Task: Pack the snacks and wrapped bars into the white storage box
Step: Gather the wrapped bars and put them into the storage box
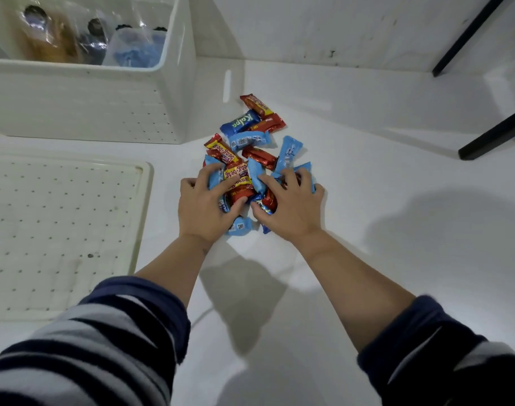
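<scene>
1. Head view: the pile of wrapped bars point(251, 159) lies on the white floor point(367, 200), running lengthwise away from the person, just right of the white storage box point(89, 98).
2. The left hand point(205, 208) and right hand point(291, 209) curl round the near bars.
3. The lid point(60, 235) lies left; bare floor opens right.

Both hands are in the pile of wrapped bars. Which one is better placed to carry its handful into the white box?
Probably the left hand. It sits on the side of the pile nearer the white storage box, so its path is shorter; the right hand would cross over it.
</scene>
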{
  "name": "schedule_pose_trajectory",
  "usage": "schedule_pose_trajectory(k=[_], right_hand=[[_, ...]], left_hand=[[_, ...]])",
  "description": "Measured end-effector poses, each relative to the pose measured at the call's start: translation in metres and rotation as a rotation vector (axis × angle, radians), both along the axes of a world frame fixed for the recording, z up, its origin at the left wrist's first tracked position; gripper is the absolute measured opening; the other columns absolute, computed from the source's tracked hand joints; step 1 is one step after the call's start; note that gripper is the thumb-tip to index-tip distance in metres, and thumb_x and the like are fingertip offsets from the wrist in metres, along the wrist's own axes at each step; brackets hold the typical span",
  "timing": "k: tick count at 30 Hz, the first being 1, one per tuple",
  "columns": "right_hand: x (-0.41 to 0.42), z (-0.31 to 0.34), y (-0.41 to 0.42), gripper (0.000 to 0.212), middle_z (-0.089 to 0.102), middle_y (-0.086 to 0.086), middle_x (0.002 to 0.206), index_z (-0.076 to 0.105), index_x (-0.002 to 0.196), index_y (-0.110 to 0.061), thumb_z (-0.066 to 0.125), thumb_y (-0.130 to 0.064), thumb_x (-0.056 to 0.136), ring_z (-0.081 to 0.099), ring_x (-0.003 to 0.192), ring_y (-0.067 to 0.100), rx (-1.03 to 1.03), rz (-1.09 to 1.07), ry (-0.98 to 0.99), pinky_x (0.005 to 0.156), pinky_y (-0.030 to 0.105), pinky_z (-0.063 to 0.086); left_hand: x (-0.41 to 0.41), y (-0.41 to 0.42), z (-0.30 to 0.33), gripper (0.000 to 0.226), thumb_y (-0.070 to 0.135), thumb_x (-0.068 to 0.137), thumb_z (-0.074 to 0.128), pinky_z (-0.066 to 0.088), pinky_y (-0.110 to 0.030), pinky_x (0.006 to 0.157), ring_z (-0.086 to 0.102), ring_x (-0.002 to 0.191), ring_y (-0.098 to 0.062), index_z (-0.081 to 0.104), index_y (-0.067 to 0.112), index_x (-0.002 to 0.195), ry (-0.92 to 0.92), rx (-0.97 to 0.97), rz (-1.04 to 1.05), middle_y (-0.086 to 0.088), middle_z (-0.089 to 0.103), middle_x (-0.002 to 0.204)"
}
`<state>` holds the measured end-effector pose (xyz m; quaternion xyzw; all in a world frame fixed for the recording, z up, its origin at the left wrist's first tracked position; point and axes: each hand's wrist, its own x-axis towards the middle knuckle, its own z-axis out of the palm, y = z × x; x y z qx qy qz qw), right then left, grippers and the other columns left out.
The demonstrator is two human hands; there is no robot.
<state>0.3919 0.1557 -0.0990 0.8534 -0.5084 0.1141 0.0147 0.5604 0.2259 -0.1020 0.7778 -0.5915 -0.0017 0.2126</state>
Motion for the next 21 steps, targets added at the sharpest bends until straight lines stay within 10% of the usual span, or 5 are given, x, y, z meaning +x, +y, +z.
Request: schedule_pose_trajectory(k=[9,21], right_hand=[[0.008,-0.003,-0.005,0.032,0.064,0.004,0.094,0.062,0.109,-0.031,0.051,-0.051,0.085,0.057,0.084,0.029,-0.104,0.021,-0.035,0.063,0.036,0.042],[-0.028,0.010,0.016,0.031,0.065,0.005,0.101,0.059,0.117,-0.028,0.062,-0.034,0.087,0.058,0.095,0.028,0.039,0.065,0.004,0.070,0.042,0.046]], left_hand=[[-0.003,-0.008,0.002,0.023,0.032,0.086,0.066,0.049,-0.025,0.069,0.064,0.088,-0.027,0.072,0.010,0.091,0.152,-0.108,-0.012,-0.014,0.053,0.124],[-0.029,0.017,0.010,0.019,0.020,0.091,0.062,0.044,-0.023,0.068,0.062,0.080,-0.026,0.068,0.002,0.088,0.288,-0.091,0.099,-0.011,0.052,0.121]])
